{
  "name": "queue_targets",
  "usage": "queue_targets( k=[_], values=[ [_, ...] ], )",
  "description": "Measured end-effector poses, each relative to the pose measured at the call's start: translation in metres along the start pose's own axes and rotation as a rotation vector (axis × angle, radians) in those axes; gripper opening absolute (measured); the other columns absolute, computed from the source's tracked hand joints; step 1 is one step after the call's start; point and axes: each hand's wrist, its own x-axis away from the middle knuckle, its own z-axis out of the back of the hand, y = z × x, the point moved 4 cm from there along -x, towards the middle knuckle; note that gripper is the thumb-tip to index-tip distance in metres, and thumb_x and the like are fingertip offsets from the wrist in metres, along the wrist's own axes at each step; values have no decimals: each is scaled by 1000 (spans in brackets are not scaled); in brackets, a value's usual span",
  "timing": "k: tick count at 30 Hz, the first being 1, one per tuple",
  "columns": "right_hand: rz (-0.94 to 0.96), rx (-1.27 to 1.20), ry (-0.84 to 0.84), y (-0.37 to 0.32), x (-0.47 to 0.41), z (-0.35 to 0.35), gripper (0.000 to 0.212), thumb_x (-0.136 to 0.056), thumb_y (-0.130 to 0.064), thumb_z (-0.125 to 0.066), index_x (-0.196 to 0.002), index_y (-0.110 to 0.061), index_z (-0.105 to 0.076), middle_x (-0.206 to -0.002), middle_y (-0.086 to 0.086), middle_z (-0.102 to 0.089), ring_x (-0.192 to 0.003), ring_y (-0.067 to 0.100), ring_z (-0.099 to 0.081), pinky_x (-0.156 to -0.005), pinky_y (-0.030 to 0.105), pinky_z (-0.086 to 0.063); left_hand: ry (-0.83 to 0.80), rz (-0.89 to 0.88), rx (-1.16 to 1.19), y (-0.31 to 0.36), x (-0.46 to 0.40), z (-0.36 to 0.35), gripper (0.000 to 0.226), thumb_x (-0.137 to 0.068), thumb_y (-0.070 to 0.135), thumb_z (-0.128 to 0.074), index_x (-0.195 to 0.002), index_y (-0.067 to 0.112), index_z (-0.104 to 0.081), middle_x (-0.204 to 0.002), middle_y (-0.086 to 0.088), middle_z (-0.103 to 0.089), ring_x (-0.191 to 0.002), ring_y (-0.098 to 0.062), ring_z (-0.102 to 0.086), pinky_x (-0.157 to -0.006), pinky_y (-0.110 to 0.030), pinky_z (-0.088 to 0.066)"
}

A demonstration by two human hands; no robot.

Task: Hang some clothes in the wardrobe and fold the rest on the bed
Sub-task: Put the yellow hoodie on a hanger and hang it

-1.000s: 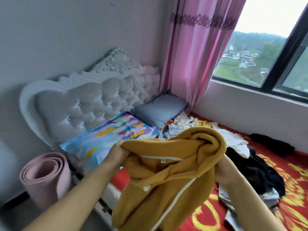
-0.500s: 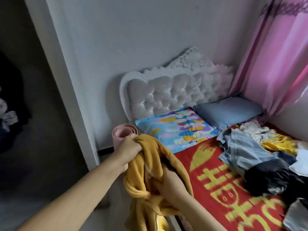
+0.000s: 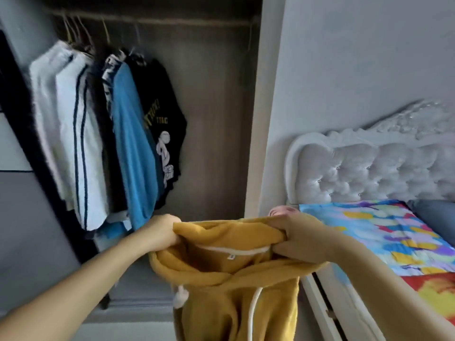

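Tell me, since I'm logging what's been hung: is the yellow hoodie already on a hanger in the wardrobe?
No, the yellow hoodie is held up by the left hand and right hand in front of the wardrobe, off any hanger.

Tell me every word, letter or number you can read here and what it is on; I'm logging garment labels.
"S" on the small white size tag inside the neck of the yellow hoodie, held by the left hand and right hand.
"TTAG", as far as it can be made out, in yellow on the hanging black T-shirt; the slanted yellow line above it is too blurred to read.
Nothing else is legible.
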Motion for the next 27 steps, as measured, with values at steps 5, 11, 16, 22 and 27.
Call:
queue_targets(
  k=[5,11,16,22,27],
  values=[
    [33,192,-63,-53,-98,-22,11,-89,-21,-48,-93,-28,-56,-80,-15,-54,-74,6,-53,-59,14,-34,-48,30,12,-64,1,56,30,-58,51,-57,-53,21,-54,-56,6,-53,-59,-12,-54,-56,-26,-38],
    [-138,-66,55,-44,-173,-9,32,-82,-5,-48,-67,-33,-53,-69,-17,-57,-67,0,-55,-60,9,-38,129,162,233,-127,-36,119,36,-78,45,-69,-72,10,-64,-73,-8,-63,-74,-27,-66,-62,-32,-44],
    [-232,15,-112,-2,-227,-3,34,-89,-7,-49,-71,-36,-53,-77,-15,-57,-74,0,-55,-62,10,-40,224,63,491,-120,-94,139,11,-80,22,-61,-87,28,-68,-86,-2,-69,-83,-20,-65,-72,-35,-51],
    [-254,58,-204,35,-305,46,21,-91,-15,-54,-110,-22,-60,-103,-6,-62,-95,11,-58,-82,18,-48,306,-44,838,-90,-175,185,29,-84,10,-60,-82,35,-75,-87,-1,-72,-84,-19,-65,-70,-32,-52],
    [-276,112,393,50,-401,181,51,-95,-22,-52,-144,-14,-40,-147,9,-42,-133,25,-41,-107,30,-33,336,-139,906,-61,-248,227,36,-86,8,-57,-74,36,-77,-73,5,-73,-75,-14,-68,-57,-22,-50]
  ],
)
